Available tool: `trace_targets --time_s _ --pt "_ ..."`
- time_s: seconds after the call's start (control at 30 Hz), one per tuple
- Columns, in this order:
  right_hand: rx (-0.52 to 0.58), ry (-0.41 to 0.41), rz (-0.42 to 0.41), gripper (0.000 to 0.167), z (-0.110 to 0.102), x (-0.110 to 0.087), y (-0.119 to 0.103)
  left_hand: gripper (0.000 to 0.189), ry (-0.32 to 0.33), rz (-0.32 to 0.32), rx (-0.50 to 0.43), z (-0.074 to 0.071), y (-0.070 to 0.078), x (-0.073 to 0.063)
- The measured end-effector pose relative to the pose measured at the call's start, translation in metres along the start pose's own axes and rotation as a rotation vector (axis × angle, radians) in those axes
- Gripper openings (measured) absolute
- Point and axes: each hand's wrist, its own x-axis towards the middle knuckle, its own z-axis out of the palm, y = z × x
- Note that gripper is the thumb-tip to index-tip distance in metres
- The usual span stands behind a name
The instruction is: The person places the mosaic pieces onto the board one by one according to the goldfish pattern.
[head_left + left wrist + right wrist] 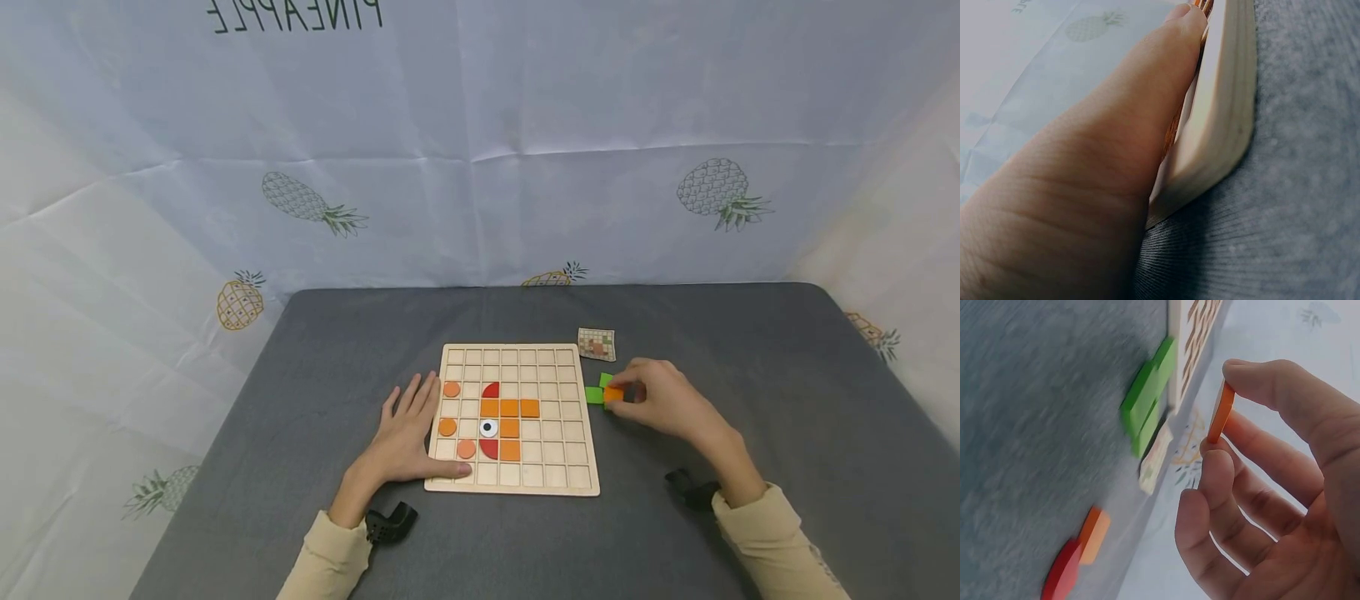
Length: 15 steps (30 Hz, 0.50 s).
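A wooden grid board [553,452] lies flat on the table. My left hand [401,442] rests at its left edge, fingers spread, thumb [1160,69] lying over the near left corner. To the right of the board, my right hand [663,400] pinches an orange square tile [1222,412] between thumb and fingertips, above the table. Several green tiles [1150,390] lie beneath and beside it, close to the board's right edge. On the board are orange squares [509,428], red quarter-round pieces [491,390], orange discs [447,427], a pinkish disc [466,449] and an eye disc [488,428].
A small pattern card [597,343] lies by the board's far right corner. In the right wrist view, an orange piece [1094,535] and a red piece [1062,572] sit on the grey table [360,350]. A pineapple-print cloth [480,108] hangs behind the table.
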Motion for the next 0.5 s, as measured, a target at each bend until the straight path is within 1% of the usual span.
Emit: trace_targets --time_s 0.23,0.33,0.5 --pt "0.041 -0.015 -0.034 0.025 0.009 0.008 -0.019 0.145 0.004 0.004 -0.001 0.000 -0.001 0.000" --pt "0.045 -0.018 -0.055 0.028 0.017 0.011 -0.028 0.145 0.006 0.006 -0.004 0.000 -0.001 0.000" --pt "0.075 -0.052 -0.069 0.024 0.034 0.019 -0.044 0.144 0.009 0.010 -0.004 0.000 -0.001 0.000"
